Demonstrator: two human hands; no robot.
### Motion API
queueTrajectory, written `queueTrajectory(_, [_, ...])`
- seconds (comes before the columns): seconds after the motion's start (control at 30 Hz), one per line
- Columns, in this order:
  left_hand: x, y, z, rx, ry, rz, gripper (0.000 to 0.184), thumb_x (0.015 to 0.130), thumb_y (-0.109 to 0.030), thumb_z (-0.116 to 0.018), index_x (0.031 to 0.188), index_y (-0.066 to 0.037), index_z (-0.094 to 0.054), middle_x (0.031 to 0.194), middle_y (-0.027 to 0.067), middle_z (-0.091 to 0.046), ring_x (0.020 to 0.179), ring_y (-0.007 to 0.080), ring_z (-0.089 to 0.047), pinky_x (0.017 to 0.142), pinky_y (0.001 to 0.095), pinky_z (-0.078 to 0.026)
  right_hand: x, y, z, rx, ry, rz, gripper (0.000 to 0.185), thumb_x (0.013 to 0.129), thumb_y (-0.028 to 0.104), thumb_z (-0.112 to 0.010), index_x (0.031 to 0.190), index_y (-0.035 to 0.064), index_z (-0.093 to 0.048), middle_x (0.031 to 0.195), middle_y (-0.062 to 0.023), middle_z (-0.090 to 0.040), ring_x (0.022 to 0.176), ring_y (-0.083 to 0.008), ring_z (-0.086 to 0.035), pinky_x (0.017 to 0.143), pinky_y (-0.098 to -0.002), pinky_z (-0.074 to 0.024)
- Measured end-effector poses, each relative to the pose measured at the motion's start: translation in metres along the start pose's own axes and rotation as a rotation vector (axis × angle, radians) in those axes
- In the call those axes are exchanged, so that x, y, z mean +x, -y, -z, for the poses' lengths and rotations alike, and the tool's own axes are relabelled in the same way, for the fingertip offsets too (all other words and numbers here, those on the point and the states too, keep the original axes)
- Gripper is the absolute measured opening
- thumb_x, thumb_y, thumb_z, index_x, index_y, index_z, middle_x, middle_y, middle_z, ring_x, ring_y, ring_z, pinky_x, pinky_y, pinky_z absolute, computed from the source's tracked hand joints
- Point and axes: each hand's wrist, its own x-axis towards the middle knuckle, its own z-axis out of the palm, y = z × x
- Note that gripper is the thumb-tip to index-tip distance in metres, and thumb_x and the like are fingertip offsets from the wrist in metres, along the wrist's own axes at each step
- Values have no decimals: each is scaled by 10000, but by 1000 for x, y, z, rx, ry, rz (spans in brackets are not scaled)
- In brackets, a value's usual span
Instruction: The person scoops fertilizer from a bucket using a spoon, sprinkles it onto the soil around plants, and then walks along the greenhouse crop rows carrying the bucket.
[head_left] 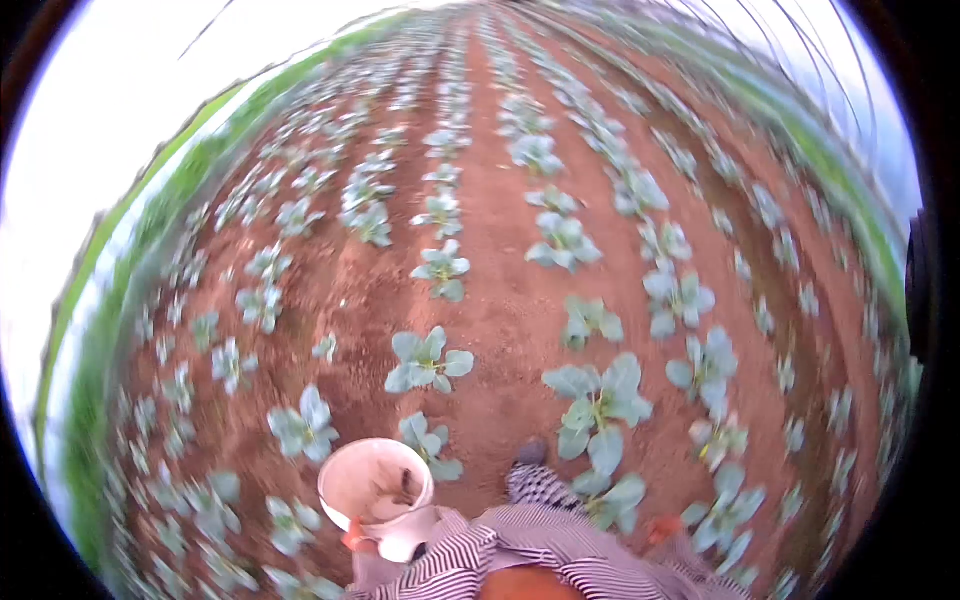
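A white bucket (420,530) with some brown material in it hangs at the lower left, beside the striped clothing. My left hand (358,538) is closed on the bucket at its near left side; the fingers show only in part. Low on the right, my right hand (664,528) is a small blurred patch at the end of the sleeve, close to leafy green plants (722,520). Its fingers cannot be made out.
Rows of leafy plants (598,405) run away over reddish-brown soil (500,330). One shoe (532,452) and a patterned trouser leg (545,487) show between two rows. Green strips (85,470) border the field, and thin curved poles rise at the upper right.
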Motion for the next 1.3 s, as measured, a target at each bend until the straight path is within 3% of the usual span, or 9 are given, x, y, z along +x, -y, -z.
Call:
queueTrajectory(0.13, [-40,-30,-109,72,243,174,332,591,-189,-684,788,65,-602,761,122,-595,630,231,-532,542,398,-439,-37,86,-49,-946,-1258,334,310,864,356,-506,795,73,-611,700,-100,-603,639,-194,-587,643,-342,-469])
queueTrajectory(0.37, [-91,-55,-279,215,445,335,396,612,-248,-657,895,17,-577,870,112,-587,731,249,-536,593,426,-438,-127,304,-129,-306,-1527,760,428,869,378,-449,578,111,-613,459,-43,-535,418,-168,-520,411,-379,-404])
queueTrajectory(0.57, [-73,-94,-341,167,351,377,456,630,-299,-634,986,-24,-555,964,104,-581,817,264,-539,636,450,-437,-97,425,-72,-1343,-1906,449,400,828,304,-439,490,148,-587,498,-22,-574,459,-188,-555,481,-375,-446])
queueTrajectory(0.7, [-47,-131,-402,143,267,396,499,643,-333,-619,1046,-51,-541,1027,99,-577,874,274,-542,665,466,-437,-103,468,-24,-813,-1574,418,343,857,255,-444,602,92,-604,539,-81,-579,433,-199,-543,403,-347,-415])
queueTrajectory(0.87, [-44,-193,-543,187,303,441,553,658,-375,-600,1122,-85,-523,1105,92,-572,946,287,-544,701,486,-436,-147,522,-32,508,-1150,751,329,854,265,-467,653,53,-619,590,-102,-593,450,-219,-532,370,-357,-373])
queueTrajectory(0.97, [-35,-226,-618,212,392,463,586,667,-400,-588,1168,-105,-512,1152,88,-568,989,295,-546,723,498,-436,-171,558,-21,678,-1049,923,316,849,281,-495,754,3,-611,596,-135,-577,450,-233,-527,348,-341,-363])
queueTrajectory(1.0, [-1,-226,-639,143,668,538,574,676,-414,-571,1158,-107,-513,1161,87,-568,986,305,-547,722,488,-435,-174,568,-14,712,-1031,966,323,847,286,-505,787,-13,-609,598,-145,-571,451,-237,-525,341,-335,-360])
queueTrajectory(1.17, [-37,-299,-782,237,491,372,736,624,-440,-575,1258,-114,-394,1316,115,-416,1064,296,-442,802,454,-389,-198,658,-48,626,-1212,669,147,812,100,-541,712,1,-585,602,-126,-574,479,-214,-516,370,-329,-371])
queueTrajectory(1.3, [-73,-341,-891,162,423,218,584,668,-432,-581,1123,-74,-513,1136,99,-571,967,267,-528,692,429,-419,-200,746,-40,777,-1280,581,138,748,83,-564,621,33,-586,559,-101,-577,480,-173,-540,393,-334,-408])
